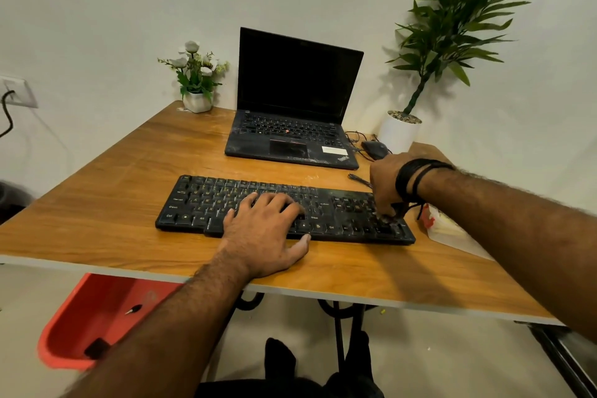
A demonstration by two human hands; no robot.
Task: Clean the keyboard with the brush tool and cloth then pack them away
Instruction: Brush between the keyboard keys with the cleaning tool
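Item, keyboard (pixel 226 200): black, full width, lying flat on our wooden table (pixel 113 191) near the front edge, its long side roughly parallel to that edge. Item, left hand (pixel 265 229): our forearm comes in from the lower left across the table edge; the palm lies face down on the middle of the keyboard, fingers straight and slightly spread over the keys, thumb stretched out along the near rim on the table. It presses rather than grips. Item, right hand (pixel 384 186): our forearm comes in from the right, black bands at the wrist; the hand is bent downward at the wrist, fingertips gathered together over the keys at the right end of the keyboard. They appear to pinch something small and dark there, but we cannot tell what it is. Item, packet (pixel 442 223): white with red, on the table just right of the keyboard. Item, laptop (pixel 297 107): open, screen dark, behind the keyboard. Item, mouse (pixel 374 149): dark, beside the laptop's right side. Item, flower pot (pixel 197 100): far left corner. Item, tall plant (pixel 400 132): white pot, far right. Item, red bin (pixel 87 317): on the floor under the table's left side.
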